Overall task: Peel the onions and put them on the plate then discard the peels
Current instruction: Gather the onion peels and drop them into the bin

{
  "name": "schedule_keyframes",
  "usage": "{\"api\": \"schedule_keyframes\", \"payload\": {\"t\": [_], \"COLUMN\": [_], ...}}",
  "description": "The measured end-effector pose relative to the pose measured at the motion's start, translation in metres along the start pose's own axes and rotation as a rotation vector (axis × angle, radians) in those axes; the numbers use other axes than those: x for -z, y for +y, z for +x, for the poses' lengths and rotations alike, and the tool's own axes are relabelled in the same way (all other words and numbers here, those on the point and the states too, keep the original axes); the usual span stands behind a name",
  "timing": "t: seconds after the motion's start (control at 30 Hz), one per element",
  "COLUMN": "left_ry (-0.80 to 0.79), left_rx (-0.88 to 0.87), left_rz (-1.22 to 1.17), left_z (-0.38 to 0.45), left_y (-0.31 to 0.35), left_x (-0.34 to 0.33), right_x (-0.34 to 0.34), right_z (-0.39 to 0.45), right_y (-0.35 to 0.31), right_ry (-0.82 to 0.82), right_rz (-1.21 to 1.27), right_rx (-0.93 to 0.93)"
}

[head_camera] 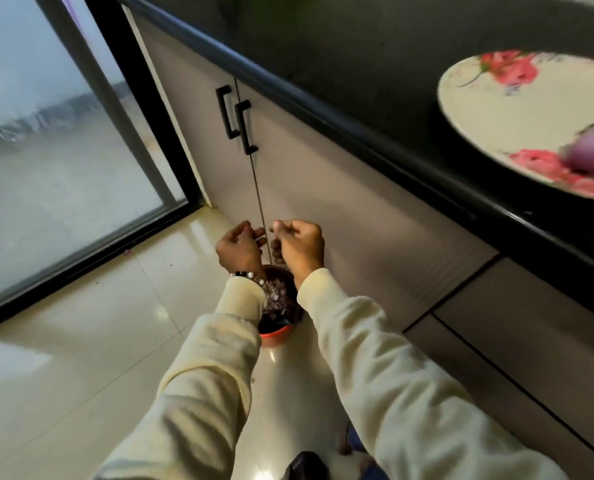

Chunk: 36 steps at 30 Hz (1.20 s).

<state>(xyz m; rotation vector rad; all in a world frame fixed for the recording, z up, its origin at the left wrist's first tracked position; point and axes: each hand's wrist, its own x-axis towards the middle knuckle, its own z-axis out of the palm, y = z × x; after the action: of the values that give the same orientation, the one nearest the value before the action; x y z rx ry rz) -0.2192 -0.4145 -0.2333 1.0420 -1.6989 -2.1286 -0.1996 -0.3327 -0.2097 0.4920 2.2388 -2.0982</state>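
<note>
Plate (517,109) showing white with pink-red rose print, peeled onion (593,152) showing pale purple, bin (277,332) showing red rim, peels (276,299) showing purplish, sleeves (392,368) showing cream, countertop (375,98) showing black, cabinet doors (340,202) showing grey with black handles (236,117), beaded bracelet (248,276) showing black and white

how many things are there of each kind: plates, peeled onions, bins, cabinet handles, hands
floral plates: 1
peeled onions on the plate: 1 in view; the frame edge cuts the plate off
red bins with peels inside: 1
black cabinet handles: 2
hands over the bin: 2, left hand, right hand
total: 7
</note>
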Motion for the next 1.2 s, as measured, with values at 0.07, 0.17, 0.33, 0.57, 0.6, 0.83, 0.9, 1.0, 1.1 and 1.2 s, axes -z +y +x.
{"api": "schedule_keyframes", "payload": {"t": [0.07, 0.17, 0.33, 0.57, 0.6, 0.83, 0.9, 1.0, 1.1, 1.2], "left_ry": [-0.026, -0.096, -0.296, -0.647, -0.700, -1.120, -1.259, -1.399, -1.470, -1.558], "left_rx": [-0.164, -0.339, -0.474, -0.530, -0.522, -0.428, -0.417, -0.367, -0.427, -0.545], "left_rz": [-0.010, -0.085, -0.217, -0.259, -0.259, -0.079, 0.038, 0.213, 0.408, 0.575], "left_z": [-0.025, -0.076, -0.184, -0.335, -0.355, -0.503, -0.540, -0.586, -0.620, -0.640], "left_y": [0.030, 0.072, 0.117, 0.116, 0.111, 0.048, 0.027, 0.001, -0.019, -0.027], "left_x": [-0.007, -0.017, -0.027, -0.067, -0.073, -0.121, -0.126, -0.136, -0.145, -0.150], "right_x": [0.018, 0.054, 0.134, 0.281, 0.302, 0.457, 0.491, 0.539, 0.590, 0.631], "right_z": [-0.025, -0.066, -0.136, -0.224, -0.236, -0.327, -0.351, -0.380, -0.399, -0.411], "right_y": [-0.038, -0.086, -0.141, -0.165, -0.164, -0.134, -0.124, -0.114, -0.102, -0.089], "right_ry": [-0.032, -0.081, 0.039, 0.334, 0.380, 0.770, 0.870, 1.044, 1.271, 1.352], "right_rz": [0.058, 0.085, 0.183, 0.232, 0.230, 0.157, 0.105, 0.006, -0.289, -0.606], "right_rx": [0.072, 0.188, 0.350, 0.484, 0.499, 0.468, 0.427, 0.330, 0.130, -0.258]}}
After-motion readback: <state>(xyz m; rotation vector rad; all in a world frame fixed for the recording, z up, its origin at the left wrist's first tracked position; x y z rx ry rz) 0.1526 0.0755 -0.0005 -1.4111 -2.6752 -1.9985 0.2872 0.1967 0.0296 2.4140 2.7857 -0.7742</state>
